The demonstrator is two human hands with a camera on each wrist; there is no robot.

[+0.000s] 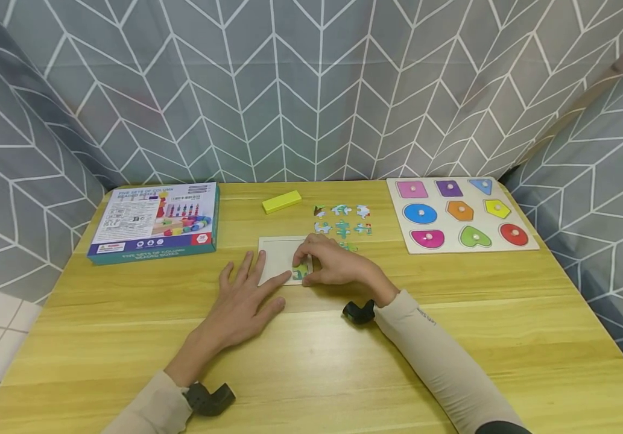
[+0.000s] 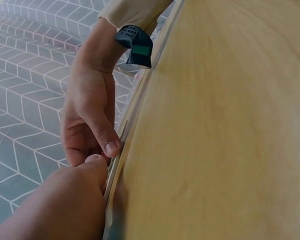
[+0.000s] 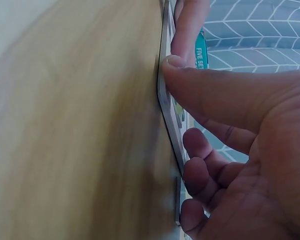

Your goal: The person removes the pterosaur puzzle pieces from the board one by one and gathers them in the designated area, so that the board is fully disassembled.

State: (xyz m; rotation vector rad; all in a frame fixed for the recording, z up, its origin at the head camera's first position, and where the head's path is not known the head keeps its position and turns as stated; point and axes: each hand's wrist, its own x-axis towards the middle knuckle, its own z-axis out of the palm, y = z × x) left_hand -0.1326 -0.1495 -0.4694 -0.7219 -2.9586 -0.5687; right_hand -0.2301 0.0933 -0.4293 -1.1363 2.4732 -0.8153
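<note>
A white puzzle tray (image 1: 273, 256) lies on the wooden table in the middle of the head view. In its lower right corner is a green jigsaw piece (image 1: 301, 270), with my right hand (image 1: 335, 260) curled over it, pinching it between thumb and fingers. My left hand (image 1: 242, 304) lies with fingers spread over the tray's left side, its index fingertip right at the piece. In the right wrist view, my thumb (image 3: 205, 92) is at the tray's edge and the other fingers are bent beside it. My fingers partly hide the piece.
Several loose jigsaw pieces (image 1: 342, 227) lie behind and right of the tray. A yellow block (image 1: 281, 202) lies farther back. On the left is a boxed beaded toy set (image 1: 154, 223); on the right, a board of colored knobbed shapes (image 1: 438, 193). A grey patterned curtain (image 1: 300, 90) hangs behind.
</note>
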